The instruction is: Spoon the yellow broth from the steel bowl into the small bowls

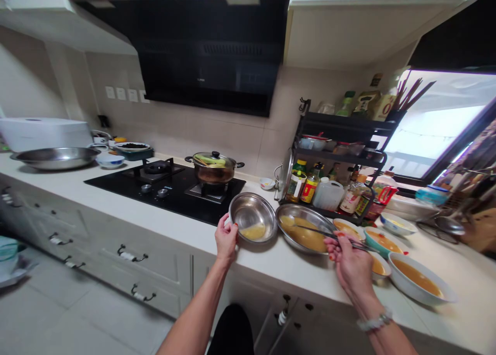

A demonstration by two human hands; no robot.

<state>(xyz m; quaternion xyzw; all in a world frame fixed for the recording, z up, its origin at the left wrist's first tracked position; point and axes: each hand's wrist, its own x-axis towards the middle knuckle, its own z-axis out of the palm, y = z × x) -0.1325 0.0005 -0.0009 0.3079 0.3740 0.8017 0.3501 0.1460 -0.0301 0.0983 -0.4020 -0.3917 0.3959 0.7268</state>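
My left hand (226, 237) grips the near left rim of a shiny metal bowl (248, 209), tilted towards me, with a little yellowish liquid at its bottom. Thin dark chopsticks (318, 231) are held in my right hand (353, 264), fingers closed round them. Their tips reach into a second metal bowl (284, 237), which stands on the counter beside the first and holds cloudy yellow-brown liquid. Around my right hand are a white bowl (445, 296), a green bowl (371, 240) and two smaller bowls, all with orange-brown liquid.
A lidded pot (214, 175) sits on the right burner of the black gas hob (174, 202). Behind the bowls stands a black rack (341, 156) with sauce bottles. A wide metal pan (58, 161) lies far left, below a white box (46, 133). The range hood (209, 60) hangs overhead.
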